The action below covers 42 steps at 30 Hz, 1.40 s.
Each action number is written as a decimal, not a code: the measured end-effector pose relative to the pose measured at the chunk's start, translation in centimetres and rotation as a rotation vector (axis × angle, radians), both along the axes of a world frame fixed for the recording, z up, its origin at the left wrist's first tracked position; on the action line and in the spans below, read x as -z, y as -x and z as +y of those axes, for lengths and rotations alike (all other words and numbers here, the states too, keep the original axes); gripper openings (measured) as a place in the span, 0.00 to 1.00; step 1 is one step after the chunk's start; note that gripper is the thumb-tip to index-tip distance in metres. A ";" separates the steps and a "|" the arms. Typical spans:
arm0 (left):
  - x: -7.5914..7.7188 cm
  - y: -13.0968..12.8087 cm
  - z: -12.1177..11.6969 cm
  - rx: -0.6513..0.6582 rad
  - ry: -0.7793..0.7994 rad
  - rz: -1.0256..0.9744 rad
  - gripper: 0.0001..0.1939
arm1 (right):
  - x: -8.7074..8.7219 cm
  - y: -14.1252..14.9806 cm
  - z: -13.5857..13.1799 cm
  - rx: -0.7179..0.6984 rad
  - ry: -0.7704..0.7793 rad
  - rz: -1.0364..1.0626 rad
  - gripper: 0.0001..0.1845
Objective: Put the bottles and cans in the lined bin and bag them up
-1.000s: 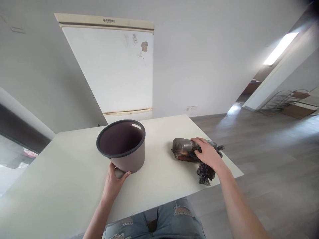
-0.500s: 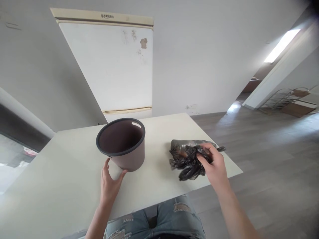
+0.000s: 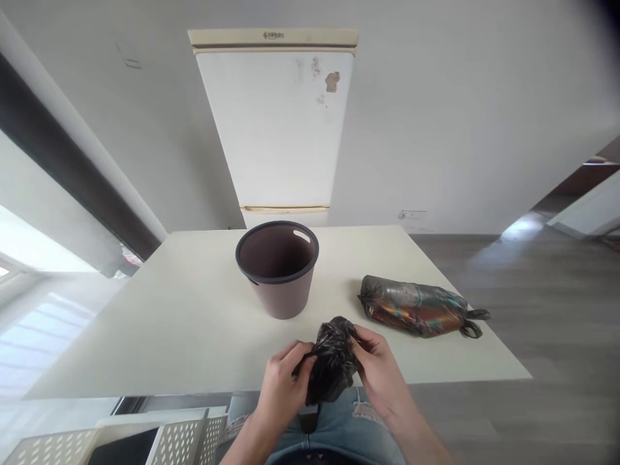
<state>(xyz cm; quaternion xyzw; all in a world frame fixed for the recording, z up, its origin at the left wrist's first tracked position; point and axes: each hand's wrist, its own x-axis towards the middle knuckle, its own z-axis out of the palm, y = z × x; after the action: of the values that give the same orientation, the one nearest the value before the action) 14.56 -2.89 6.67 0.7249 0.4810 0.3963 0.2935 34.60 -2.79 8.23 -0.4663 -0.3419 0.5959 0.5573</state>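
Observation:
A crumpled black plastic bag [image 3: 333, 361] is held between my two hands above the front edge of the table. My left hand [image 3: 285, 384] pinches its left side, and my right hand [image 3: 378, 368] grips it at the upper right. Just beyond the bag stands an upright mauve trash bin [image 3: 283, 294] with a dark rim and a slot handle; no hand touches it. To the right of my right hand lies a tied, see-through dark bag [image 3: 419, 307] with rolls or packets inside, its knotted handles pointing right.
The white table [image 3: 194, 303] spans the view. Behind it stands a white refrigerator [image 3: 281, 129] with a peeled patch, against a grey wall with a socket [image 3: 411, 214]. Perforated light baskets [image 3: 177, 442] sit below the table's front left.
My right hand has brought the black bag leftward from beside the tied bag to in front of me. My left hand has left the bin and now holds the bag too. The view has turned right.

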 end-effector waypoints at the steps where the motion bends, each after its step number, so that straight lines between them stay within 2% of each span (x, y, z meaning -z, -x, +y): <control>1: 0.1 0.2 0.2 -0.017 0.013 -0.015 0.11 | 0.1 -0.1 0.3 0.012 0.001 -0.022 0.20; 3: 0.0 1.1 0.6 -0.062 0.036 -0.024 0.13 | 0.4 -0.4 1.1 0.053 -0.003 -0.073 0.24; 6: -1.2 2.5 1.2 -0.135 0.068 -0.005 0.14 | 0.4 -0.8 2.4 0.087 -0.011 -0.164 0.25; 11: -3.6 4.3 2.0 -0.297 0.047 -0.035 0.18 | -0.9 -1.6 3.7 0.096 0.016 -0.218 0.22; 14: -4.5 6.1 2.3 -0.427 0.012 -0.089 0.18 | -1.5 -3.1 4.3 0.159 0.077 -0.192 0.23; 18: -5.7 8.3 2.4 -0.528 -0.002 -0.196 0.18 | -1.5 -5.8 4.7 0.207 0.096 -0.232 0.31; 20: -6.4 8.7 2.4 -0.497 0.069 -0.389 0.18 | -1.5 -6.3 4.5 0.263 0.025 -0.416 0.35; 21: -6.6 8.6 2.4 -0.457 0.129 -0.510 0.18 | -1.5 -6.1 4.1 0.349 -0.032 -0.555 0.36; 24: -6.8 7.3 2.3 -0.343 0.288 -0.793 0.18 | -1.8 -3.3 2.1 0.670 -0.287 -0.898 0.31; 25: -6.7 6.4 2.2 -0.320 0.310 -0.837 0.18 | -2.0 -1.8 1.1 0.658 -0.376 -0.908 0.28; 26: -6.6 5.5 2.1 -0.304 0.316 -0.863 0.18 | -2.1 -0.1 0.2 0.487 -0.441 -0.863 0.26; 27: -6.4 4.4 1.9 -0.290 0.317 -0.875 0.17 | -2.2 1.6 -0.7 0.236 -0.476 -0.780 0.29; 28: -6.2 3.4 1.6 -0.274 0.319 -0.870 0.17 | -2.2 3.3 -1.4 0.002 -0.466 -0.679 0.37; 29: -6.0 2.4 1.3 -0.258 0.320 -0.846 0.17 | -2.1 4.7 -2.0 -0.135 -0.437 -0.589 0.40; 30: -5.9 1.5 0.9 -0.240 0.318 -0.804 0.17 | -1.9 5.8 -2.3 -0.212 -0.403 -0.516 0.38; 32: -5.8 0.6 0.2 -0.223 0.289 -0.683 0.17 | -1.5 6.9 -2.4 -0.219 -0.329 -0.411 0.27; 34: -5.9 0.6 -0.3 -0.241 0.207 -0.602 0.16 | -1.2 6.8 -1.9 -0.132 -0.245 -0.306 0.14; 38: -6.0 2.3 -0.4 -0.299 -0.037 -0.528 0.17 | -1.8 5.2 -0.8 0.036 -0.050 0.012 0.12; 39: -5.9 2.5 -0.3 -0.270 -0.052 -0.459 0.20 | -2.1 4.9 -0.7 0.054 -0.027 0.070 0.13; 41: -5.7 2.5 -0.1 -0.151 0.026 -0.278 0.28 | -2.8 4.8 -0.5 0.040 -0.005 0.130 0.13; 42: -5.6 2.3 -0.1 -0.079 0.088 -0.200 0.26 | -3.1 4.8 -0.5 0.027 0.000 0.146 0.14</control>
<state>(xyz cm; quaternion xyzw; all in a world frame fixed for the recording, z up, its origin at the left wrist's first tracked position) 12.22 -2.96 12.25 0.6488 0.4943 0.4564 0.3557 29.84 -3.29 11.32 -0.4261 -0.2938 0.6208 0.5889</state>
